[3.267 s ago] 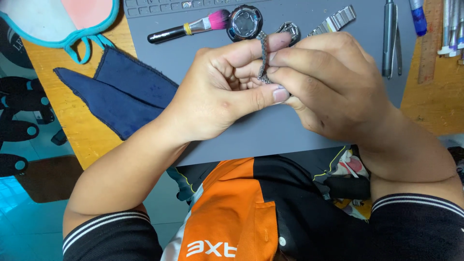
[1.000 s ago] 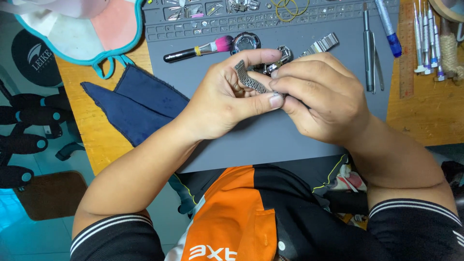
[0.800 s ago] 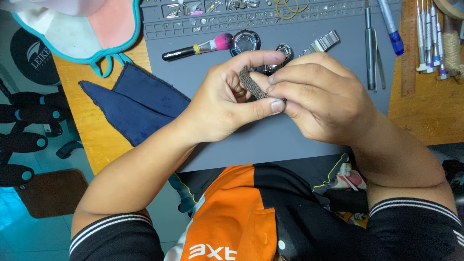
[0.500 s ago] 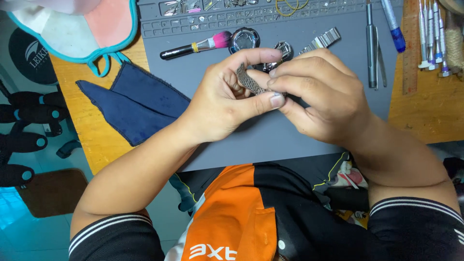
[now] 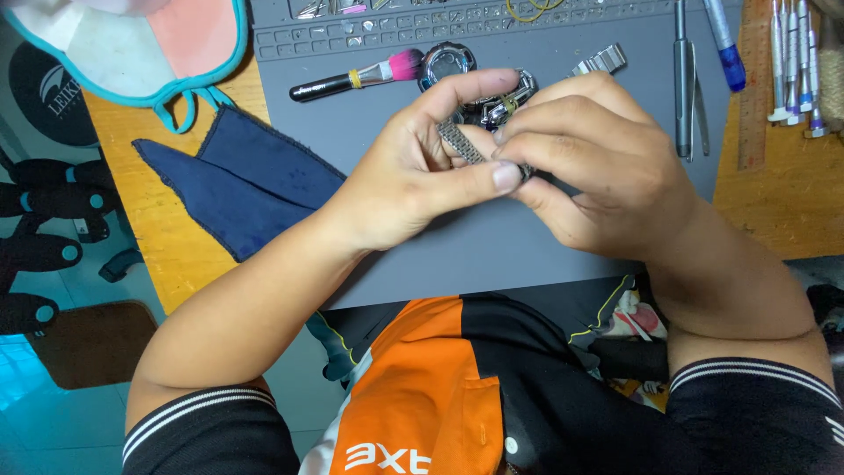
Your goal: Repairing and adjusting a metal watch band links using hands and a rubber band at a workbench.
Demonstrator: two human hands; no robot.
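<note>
Change: since a second ago I have tipped the mesh watch strap (image 5: 463, 145) flatter; I judge I am working its end.
Left hand (image 5: 413, 176): thumb and forefinger closed on the strap.
Right hand (image 5: 589, 167): fingers pinched on its other end.
Place: above the grey mat (image 5: 457, 255) on the desk (image 5: 176, 246).
Axis: long axis runs upper left to lower right.

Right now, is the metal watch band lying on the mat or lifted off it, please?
Lifted: the metal watch band is pinched between left hand and right hand, above the grey mat.
</note>
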